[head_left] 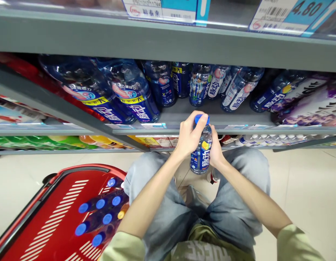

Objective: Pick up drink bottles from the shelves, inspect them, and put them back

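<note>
Between my knees, just in front of the shelf edge, I hold a blue drink bottle (202, 157) upright. It has a blue cap and a dark label with white lettering and a yellow fruit picture. The fingers of my left hand (190, 134) are closed around its neck and cap from the left. On the other side, my right hand (216, 148) grips the bottle's body, its fingers partly hidden behind it. Beyond my hands, more bottles of similar kind stand on the shelf (179, 113), among them two large ones (130, 92) at the left.
To my left on the floor sits a red shopping basket (56, 214) with several blue-capped bottles (101, 204) and one yellow-capped bottle (121, 214). A grey shelf board (157, 43) with price tags runs above. Purple packs (315, 98) lie at the right; green bottles (42, 141) fill the lower shelf.
</note>
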Action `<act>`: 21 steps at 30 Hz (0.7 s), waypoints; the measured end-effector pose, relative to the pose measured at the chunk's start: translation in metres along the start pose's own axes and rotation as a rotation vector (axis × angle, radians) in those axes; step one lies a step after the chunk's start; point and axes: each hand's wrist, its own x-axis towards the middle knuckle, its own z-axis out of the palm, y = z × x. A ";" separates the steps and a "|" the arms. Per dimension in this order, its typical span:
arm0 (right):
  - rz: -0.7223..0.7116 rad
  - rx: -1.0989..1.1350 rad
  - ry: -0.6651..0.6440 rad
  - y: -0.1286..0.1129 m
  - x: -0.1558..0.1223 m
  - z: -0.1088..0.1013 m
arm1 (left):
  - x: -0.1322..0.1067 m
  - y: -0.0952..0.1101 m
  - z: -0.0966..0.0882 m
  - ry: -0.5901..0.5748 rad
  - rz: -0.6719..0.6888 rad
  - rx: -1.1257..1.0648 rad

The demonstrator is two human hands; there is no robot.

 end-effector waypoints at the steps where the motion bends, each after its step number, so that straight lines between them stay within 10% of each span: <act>1: 0.032 0.028 0.008 -0.002 -0.002 0.002 | 0.000 -0.001 0.000 0.004 -0.011 -0.024; 13: 0.432 0.124 -0.064 -0.015 -0.014 0.001 | 0.003 -0.003 -0.002 -0.173 -0.003 -0.440; 21: 0.817 0.231 -0.412 -0.008 -0.014 -0.013 | 0.005 0.004 -0.004 -0.386 -0.203 -0.751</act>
